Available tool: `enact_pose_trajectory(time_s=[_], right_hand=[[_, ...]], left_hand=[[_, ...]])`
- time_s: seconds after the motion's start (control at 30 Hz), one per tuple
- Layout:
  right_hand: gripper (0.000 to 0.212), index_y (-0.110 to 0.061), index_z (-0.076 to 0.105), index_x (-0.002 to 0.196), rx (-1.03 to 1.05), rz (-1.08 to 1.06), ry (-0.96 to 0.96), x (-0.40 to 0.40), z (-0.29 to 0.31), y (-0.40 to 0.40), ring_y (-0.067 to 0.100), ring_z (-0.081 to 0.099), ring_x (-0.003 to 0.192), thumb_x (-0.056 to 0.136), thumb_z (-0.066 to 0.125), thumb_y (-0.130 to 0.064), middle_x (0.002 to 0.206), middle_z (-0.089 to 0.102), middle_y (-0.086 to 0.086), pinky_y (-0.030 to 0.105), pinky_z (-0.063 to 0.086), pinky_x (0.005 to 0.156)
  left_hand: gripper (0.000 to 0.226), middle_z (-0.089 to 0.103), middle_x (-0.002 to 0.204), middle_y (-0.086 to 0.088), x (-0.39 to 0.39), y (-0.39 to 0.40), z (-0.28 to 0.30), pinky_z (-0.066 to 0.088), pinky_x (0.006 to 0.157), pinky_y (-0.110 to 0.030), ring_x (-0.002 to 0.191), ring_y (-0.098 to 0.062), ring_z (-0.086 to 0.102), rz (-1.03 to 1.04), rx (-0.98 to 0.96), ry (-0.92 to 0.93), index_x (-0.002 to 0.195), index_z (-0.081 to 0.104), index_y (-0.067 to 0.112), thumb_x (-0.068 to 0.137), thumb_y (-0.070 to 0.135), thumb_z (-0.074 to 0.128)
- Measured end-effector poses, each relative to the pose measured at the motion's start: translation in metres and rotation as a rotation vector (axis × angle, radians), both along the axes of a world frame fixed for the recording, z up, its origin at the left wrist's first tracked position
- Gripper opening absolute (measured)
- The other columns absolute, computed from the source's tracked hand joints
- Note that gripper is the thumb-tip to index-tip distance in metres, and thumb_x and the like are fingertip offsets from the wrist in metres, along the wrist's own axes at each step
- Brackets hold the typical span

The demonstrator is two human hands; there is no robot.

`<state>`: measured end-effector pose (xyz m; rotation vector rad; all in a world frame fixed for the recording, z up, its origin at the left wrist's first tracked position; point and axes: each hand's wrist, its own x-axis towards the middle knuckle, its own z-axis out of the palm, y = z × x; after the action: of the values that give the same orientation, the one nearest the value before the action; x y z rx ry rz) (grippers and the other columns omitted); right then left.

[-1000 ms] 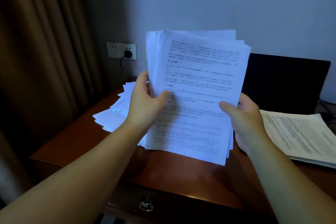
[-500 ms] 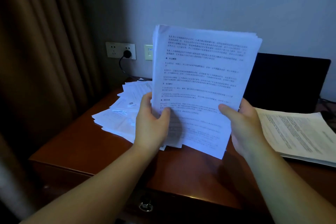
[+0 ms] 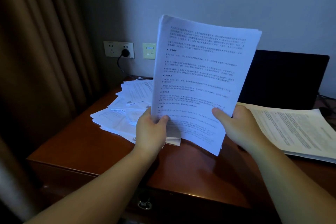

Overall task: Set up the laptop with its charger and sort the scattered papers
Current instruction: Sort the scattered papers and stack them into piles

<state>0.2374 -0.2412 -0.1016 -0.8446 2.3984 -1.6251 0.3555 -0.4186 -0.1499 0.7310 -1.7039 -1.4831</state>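
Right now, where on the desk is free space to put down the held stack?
Bare wood runs along the desk's front edge, below the scattered papers and left of the right-side pile. The back is crowded: laptop and loose sheets. Both hands, left and right, grip the stack.

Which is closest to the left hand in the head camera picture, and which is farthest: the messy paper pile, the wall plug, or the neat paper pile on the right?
1. Messy paper pile: lies right beside the left hand, on the desk's left side.
2. Neat paper pile: right side, past the right hand.
3. Wall plug: on the back wall.
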Motion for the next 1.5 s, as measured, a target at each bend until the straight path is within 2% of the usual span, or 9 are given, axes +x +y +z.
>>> enact_pose_trajectory(time_s=[0.17, 0.33, 0.43, 0.53, 0.67, 0.8, 1.13, 1.33, 1.5], right_hand=[[0.023, -0.045, 0.066, 0.092, 0.05, 0.071, 0.03, -0.005, 0.013, 0.015, -0.015, 0.064, 0.078, 0.103, 0.055, -0.028, 0.092, 0.066, -0.036, 0.015, 0.044, 0.064], [0.024, -0.037, 0.066, 0.104, 0.006, 0.027, -0.045, -0.006, 0.015, 0.025, -0.002, 0.065, 0.094, 0.105, 0.049, -0.021, 0.104, 0.069, -0.026, 0.015, 0.045, 0.068], [0.025, -0.034, 0.071, 0.098, -0.039, -0.057, -0.129, -0.006, 0.016, 0.032, 0.05, 0.062, 0.109, 0.105, 0.049, -0.024, 0.112, 0.073, 0.013, 0.046, 0.057, 0.077], [0.024, -0.028, 0.068, 0.09, -0.102, -0.112, -0.217, -0.006, 0.017, 0.043, 0.061, 0.047, 0.119, 0.105, 0.05, -0.023, 0.125, 0.062, 0.026, 0.079, 0.04, 0.09], [0.021, -0.027, 0.065, 0.087, -0.286, -0.225, -0.344, -0.013, 0.012, 0.052, 0.027, 0.065, 0.077, 0.103, 0.053, -0.021, 0.095, 0.069, 0.014, 0.051, 0.063, 0.07], [0.016, -0.023, 0.065, 0.093, -0.405, -0.34, -0.297, -0.028, -0.001, 0.064, 0.017, 0.052, 0.062, 0.101, 0.052, -0.017, 0.088, 0.064, 0.006, 0.025, 0.043, 0.043], [0.022, -0.018, 0.063, 0.085, -0.432, -0.633, -0.34, -0.042, -0.012, 0.087, 0.017, 0.047, 0.046, 0.1, 0.047, -0.02, 0.061, 0.057, 0.005, 0.029, 0.037, 0.047], [0.027, -0.013, 0.068, 0.101, -0.469, -0.629, -0.44, -0.059, -0.02, 0.091, 0.019, 0.059, 0.052, 0.099, 0.043, -0.022, 0.066, 0.063, 0.007, 0.029, 0.046, 0.048], [0.025, -0.008, 0.064, 0.109, -0.484, -0.636, -0.5, -0.062, -0.026, 0.092, 0.024, 0.068, 0.062, 0.102, 0.044, -0.021, 0.074, 0.065, 0.011, 0.027, 0.051, 0.047]], left_hand=[[0.022, 0.07, 0.092, 0.015, -0.007, -0.002, 0.016, 0.056, 0.076, -0.03, 0.09, -0.006, 0.068, -0.022, -0.043, 0.01, 0.094, 0.063, 0.03, 0.095, 0.008, 0.068], [0.021, 0.076, 0.096, 0.01, -0.016, -0.004, 0.034, 0.063, 0.077, -0.037, 0.087, -0.013, 0.074, -0.144, -0.074, -0.069, 0.094, 0.071, 0.029, 0.089, 0.009, 0.077], [0.017, 0.079, 0.094, 0.002, -0.024, -0.006, 0.046, 0.064, 0.075, -0.039, 0.085, -0.02, 0.077, -0.182, -0.021, -0.064, 0.097, 0.073, 0.019, 0.086, 0.008, 0.081], [0.014, 0.079, 0.093, -0.01, -0.033, -0.004, 0.052, 0.063, 0.067, -0.038, 0.072, -0.021, 0.075, -0.176, 0.163, 0.05, 0.094, 0.069, 0.014, 0.088, 0.007, 0.079], [0.018, 0.078, 0.099, -0.013, -0.053, 0.02, 0.051, 0.06, 0.06, -0.032, 0.073, -0.023, 0.073, -0.227, 0.467, 0.177, 0.112, 0.064, 0.008, 0.095, 0.005, 0.07], [0.02, 0.08, 0.088, -0.007, -0.073, 0.06, 0.043, 0.055, 0.054, -0.024, 0.057, -0.017, 0.064, -0.337, 0.431, 0.072, 0.12, 0.063, 0.007, 0.099, 0.006, 0.063], [0.021, 0.077, 0.113, -0.005, -0.126, 0.12, 0.044, 0.058, 0.061, -0.025, 0.093, -0.019, 0.077, -0.49, 0.386, -0.136, 0.121, 0.066, 0.012, 0.102, 0.011, 0.06], [0.018, 0.074, 0.106, -0.011, -0.148, 0.127, 0.049, 0.05, 0.067, -0.03, 0.077, -0.023, 0.064, -0.486, 0.296, -0.271, 0.091, 0.068, 0.014, 0.101, 0.005, 0.055], [0.02, 0.071, 0.109, -0.019, -0.161, 0.128, 0.042, 0.051, 0.062, -0.028, 0.079, -0.025, 0.067, -0.438, 0.266, -0.327, 0.115, 0.069, 0.009, 0.098, 0.004, 0.058]])
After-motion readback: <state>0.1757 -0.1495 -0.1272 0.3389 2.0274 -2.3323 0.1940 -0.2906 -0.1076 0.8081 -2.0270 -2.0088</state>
